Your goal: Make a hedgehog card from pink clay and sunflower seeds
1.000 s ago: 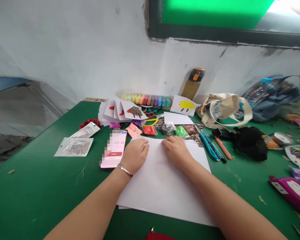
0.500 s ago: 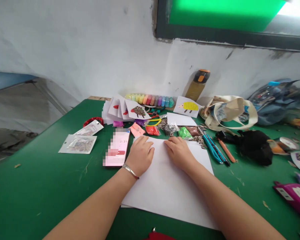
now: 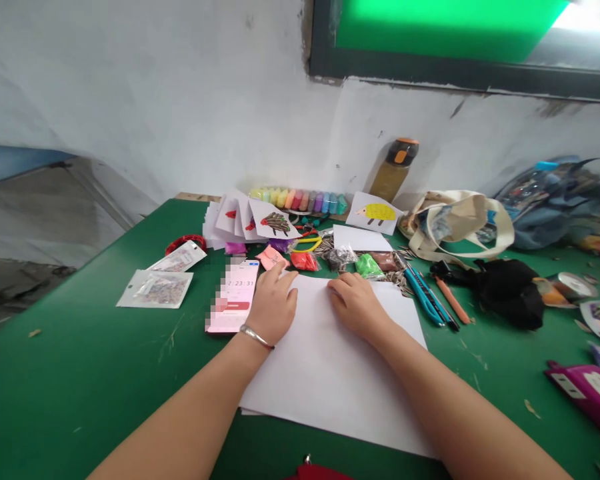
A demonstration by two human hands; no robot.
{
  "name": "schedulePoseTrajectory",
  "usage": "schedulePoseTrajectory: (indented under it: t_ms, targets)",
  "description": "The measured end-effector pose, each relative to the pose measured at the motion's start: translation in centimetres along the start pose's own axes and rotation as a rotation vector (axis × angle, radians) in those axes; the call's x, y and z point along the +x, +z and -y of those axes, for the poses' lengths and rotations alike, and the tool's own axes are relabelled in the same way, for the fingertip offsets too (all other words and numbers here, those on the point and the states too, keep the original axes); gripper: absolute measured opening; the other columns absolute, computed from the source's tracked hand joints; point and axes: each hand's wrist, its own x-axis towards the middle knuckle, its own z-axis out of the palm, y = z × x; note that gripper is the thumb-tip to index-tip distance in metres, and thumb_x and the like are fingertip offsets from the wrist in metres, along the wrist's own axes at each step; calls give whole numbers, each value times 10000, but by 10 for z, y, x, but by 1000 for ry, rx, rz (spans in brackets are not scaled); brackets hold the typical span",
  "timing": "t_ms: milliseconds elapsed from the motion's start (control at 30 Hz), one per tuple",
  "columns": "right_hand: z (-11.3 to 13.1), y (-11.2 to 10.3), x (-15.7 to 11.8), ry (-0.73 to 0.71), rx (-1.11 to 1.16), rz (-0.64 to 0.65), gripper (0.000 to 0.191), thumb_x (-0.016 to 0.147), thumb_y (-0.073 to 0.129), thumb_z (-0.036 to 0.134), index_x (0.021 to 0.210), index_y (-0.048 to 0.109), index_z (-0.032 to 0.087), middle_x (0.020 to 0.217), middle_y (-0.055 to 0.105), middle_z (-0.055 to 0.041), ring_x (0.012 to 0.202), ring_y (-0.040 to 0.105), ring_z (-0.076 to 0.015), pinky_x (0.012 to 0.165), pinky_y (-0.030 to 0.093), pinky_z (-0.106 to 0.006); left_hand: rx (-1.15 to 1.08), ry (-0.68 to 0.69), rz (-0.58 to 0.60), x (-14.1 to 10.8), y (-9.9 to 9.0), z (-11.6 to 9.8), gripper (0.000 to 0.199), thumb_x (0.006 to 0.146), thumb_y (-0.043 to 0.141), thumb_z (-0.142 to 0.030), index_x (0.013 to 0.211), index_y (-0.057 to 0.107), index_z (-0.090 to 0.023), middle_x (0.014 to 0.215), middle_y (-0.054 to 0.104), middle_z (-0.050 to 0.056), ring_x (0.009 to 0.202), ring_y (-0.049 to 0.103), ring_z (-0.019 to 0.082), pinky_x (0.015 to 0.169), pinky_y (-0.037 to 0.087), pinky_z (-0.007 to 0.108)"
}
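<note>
A stack of white paper [image 3: 340,393] lies in front of me on the green table. My left hand [image 3: 275,303], with a silver bangle at the wrist, rests at the paper's upper left edge beside the phone [image 3: 237,300]; its fingers are stretched and slightly apart, holding nothing. On the sheet's upper middle lies my right hand [image 3: 355,303], open, with its fingers loosely bent and the tips touching the paper. Just beyond the sheet are small bags of coloured clay: a pink one [image 3: 270,257], a red one [image 3: 305,261] and a green one [image 3: 369,266].
Behind the bags stand cards with hedgehog pictures [image 3: 279,225] and a row of coloured clay packs [image 3: 300,200]. Blue scissors [image 3: 424,297], a black pouch [image 3: 513,293] and a canvas bag [image 3: 455,223] are to the right. Flat packets [image 3: 155,289] lie left; a bottle [image 3: 393,173] leans against the wall.
My left hand has shifted slightly left toward the phone, its fingers a little more spread. My right hand stays on the paper.
</note>
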Motion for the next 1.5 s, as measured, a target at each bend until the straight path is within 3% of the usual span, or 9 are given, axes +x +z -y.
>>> schedulePoseTrajectory:
  t_ms: [333, 467, 633, 767, 967, 1067, 1200, 1400, 1500]
  targets:
    - [1, -4, -1, 9, 47, 1, 221, 889, 460, 178, 974, 664, 181, 915, 594, -88, 869, 496, -207, 797, 379, -331, 62, -102, 189, 8, -2, 11, 430, 820, 441, -112, 1230, 569, -109, 1054, 680, 125, 940, 616, 278, 854, 472, 414]
    - [0, -3, 0, 6, 68, -22, 214, 871, 483, 174, 979, 669, 170, 938, 610, -96, 876, 508, -218, 803, 402, -348, 10, -83, 77, 8, -8, 6, 323, 855, 431, -123, 1089, 653, -132, 1006, 696, 106, 919, 624, 256, 843, 475, 391]
    - [-4, -4, 2, -51, 132, -127, 382, 841, 517, 161, 1218, 568, 141, 1184, 589, -124, 1083, 473, -266, 952, 368, -411, -323, -13, -101, 6, -20, -8, 246, 887, 476, -179, 1053, 658, -168, 1010, 689, 56, 943, 614, 179, 863, 478, 300]
    - [-8, -6, 6, -53, 206, -59, 278, 866, 478, 153, 1092, 639, 156, 967, 663, -97, 924, 549, -231, 854, 409, -381, -499, -114, -116, 6, -30, -19, 213, 871, 530, -225, 1023, 675, -194, 999, 690, 39, 907, 620, 162, 827, 489, 270]
    - [-17, -16, 8, -34, 287, -170, 216, 890, 431, 185, 853, 643, 169, 769, 609, -67, 772, 534, -196, 705, 409, -317, -619, -333, 68, 12, -40, -19, 355, 832, 569, -358, 1151, 623, -213, 953, 683, 23, 816, 615, 169, 713, 474, 258]
    - [-22, -27, 7, 51, 342, -244, 206, 905, 403, 201, 860, 603, 178, 804, 591, -60, 787, 533, -183, 701, 412, -296, -535, -401, 247, 16, -42, -18, 217, 821, 544, -382, 827, 660, -199, 733, 624, -16, 695, 564, 159, 590, 402, 244]
    - [-27, -37, 5, 104, 295, -286, 207, 910, 400, 223, 841, 592, 191, 791, 583, -49, 787, 537, -182, 720, 422, -300, -429, -413, 311, 18, -40, -18, 366, 805, 521, -375, 525, 384, -183, 521, 361, -52, 522, 384, 109, 508, 278, 240]
    - [-27, -39, 3, 117, 134, -459, 323, 896, 452, 273, 1179, 569, 170, 1186, 577, -136, 1144, 487, -254, 991, 373, -426, -410, -502, 183, 20, -35, -9, 389, 770, 538, -427, 519, 367, -185, 516, 349, -51, 528, 348, 103, 495, 260, 230]
    - [-10, -38, 1, 107, 7, -353, 455, 902, 449, 332, 1321, 475, 154, 1415, 410, -163, 1357, 270, -303, 1104, 187, -526, -463, -549, 169, 21, -36, -6, 360, 751, 551, -432, 522, 433, -181, 505, 395, -49, 515, 363, 102, 471, 268, 221]
